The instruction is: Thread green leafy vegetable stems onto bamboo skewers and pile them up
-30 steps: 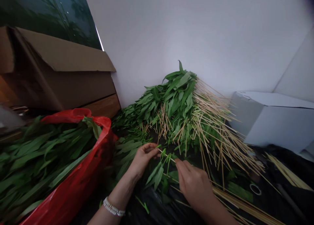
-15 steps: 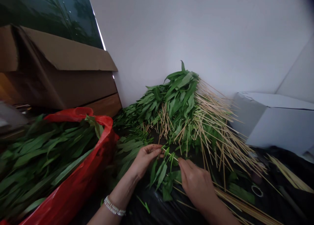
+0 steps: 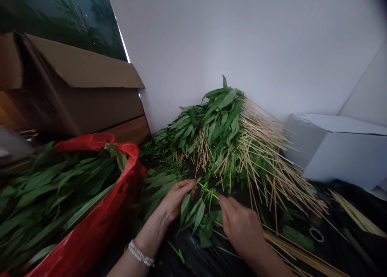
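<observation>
My right hand (image 3: 242, 224) is closed around a thin bamboo skewer (image 3: 215, 196) that points left. Several long green leaves (image 3: 198, 214) hang from the skewer, their green stems pierced or bunched along it. At the skewer's left end, my left hand (image 3: 178, 197) has thumb and fingers pinched together on a leaf stem (image 3: 198, 180). One leaf (image 3: 185, 206) dangles just beside those fingers. Whether its stem is on the skewer, I cannot tell. A white beaded bracelet (image 3: 141, 253) circles my left wrist.
Beyond my hands is a pile of leaf-laden skewers (image 3: 223, 119), bare ends to the right. At left, a red plastic bag (image 3: 111, 220) holds loose leaves. Bare skewers (image 3: 302, 250) and a ring (image 3: 316, 235) lie at right. A cardboard box (image 3: 81, 103) and white box (image 3: 347, 152) flank the pile.
A further leaf now hangs at my left fingertips by the skewer's end. My left hand has shifted slightly left. My right hand has barely moved.
</observation>
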{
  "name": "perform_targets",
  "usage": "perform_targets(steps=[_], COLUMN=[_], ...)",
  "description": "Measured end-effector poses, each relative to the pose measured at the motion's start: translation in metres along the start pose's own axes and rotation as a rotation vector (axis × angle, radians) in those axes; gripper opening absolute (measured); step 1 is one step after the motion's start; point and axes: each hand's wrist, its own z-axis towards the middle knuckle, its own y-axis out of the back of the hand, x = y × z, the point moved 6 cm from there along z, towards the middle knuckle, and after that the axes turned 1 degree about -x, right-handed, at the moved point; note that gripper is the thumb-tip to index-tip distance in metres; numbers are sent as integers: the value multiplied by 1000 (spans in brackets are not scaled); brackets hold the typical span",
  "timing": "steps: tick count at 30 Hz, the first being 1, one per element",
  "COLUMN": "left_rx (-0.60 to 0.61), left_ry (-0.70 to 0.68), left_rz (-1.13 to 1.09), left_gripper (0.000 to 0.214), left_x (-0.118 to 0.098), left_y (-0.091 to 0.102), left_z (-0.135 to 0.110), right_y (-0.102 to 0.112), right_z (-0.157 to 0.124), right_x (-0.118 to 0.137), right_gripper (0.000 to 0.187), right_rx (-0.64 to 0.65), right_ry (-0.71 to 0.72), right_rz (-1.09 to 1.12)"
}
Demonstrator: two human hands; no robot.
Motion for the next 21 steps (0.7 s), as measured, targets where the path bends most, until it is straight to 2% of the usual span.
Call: perform_targets(steps=[9,15,21], left_rx=[36,1,52], left_ry=[7,-7,-5], left_rz=[-25,31,91], left_gripper=[26,29,29], left_x=[0,2,2], left_y=[-1,1,-6], left_z=[1,1,-3], right_y=[1,-1,-4], right_z=[2,1,-2], right_x=[0,0,-1], right_gripper=[26,26,27], right_rx=[11,27,59], right_ry=[0,2,-20], right_rz=[-4,-2,28])
